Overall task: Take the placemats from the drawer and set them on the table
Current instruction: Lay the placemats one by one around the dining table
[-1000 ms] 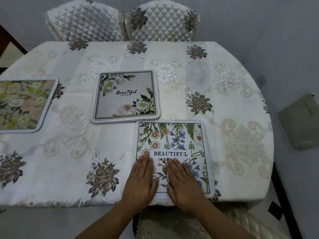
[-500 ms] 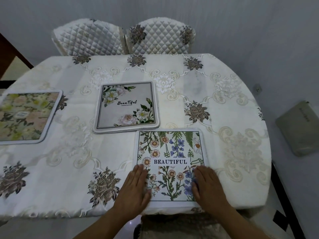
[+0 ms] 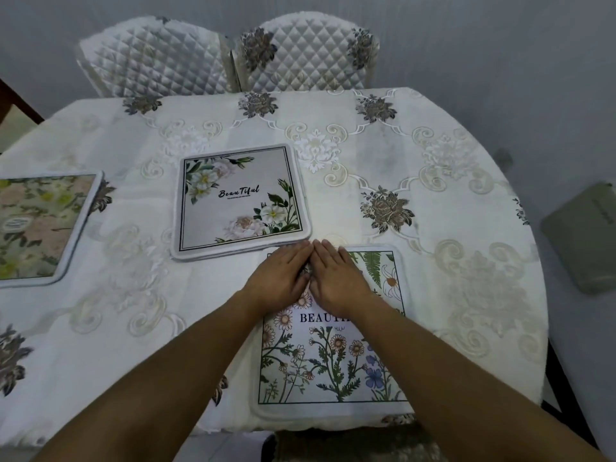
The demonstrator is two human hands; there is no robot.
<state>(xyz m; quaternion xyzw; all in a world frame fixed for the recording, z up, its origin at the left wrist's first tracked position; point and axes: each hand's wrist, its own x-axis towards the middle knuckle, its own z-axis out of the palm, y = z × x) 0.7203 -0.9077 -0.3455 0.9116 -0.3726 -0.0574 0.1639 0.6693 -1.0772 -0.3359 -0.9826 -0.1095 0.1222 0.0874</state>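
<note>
On the near side of the desk (image 3: pixel 433 155), pressing both palms flat onto the wildflower mat (image 3: pixel 333 361). Laying the left grip (image 3: pixel 278 280) and the right grip (image 3: pixel 340 278) side by side on the mat's far-left part, fingers straight and together, released, grasping nothing, fingertips meeting close to the mat's far edge. Covering the end of the printed word BEAUTIFUL with the right wrist.

Lying flat under both grips on the patterned tablecloth (image 3: pixel 110 345), mat's near edge reaching the desk's near rim. Sitting just beyond the left grip's fingertips, touching or not impossible to tell: white-flower mat (image 3: pixel 238 201), flat, lettered BeauTiful. Lying well off to the left of the left grip, cut by the frame edge: yellow-flower mat (image 3: pixel 40 228), also flat.

Standing far beyond both grips, drawn up to the desk's far side: two quilted chairs (image 3: pixel 306 51). Resting well off to the right of the right grip, below desk level: flat grey-green thing (image 3: pixel 583 235), kind unclear.
</note>
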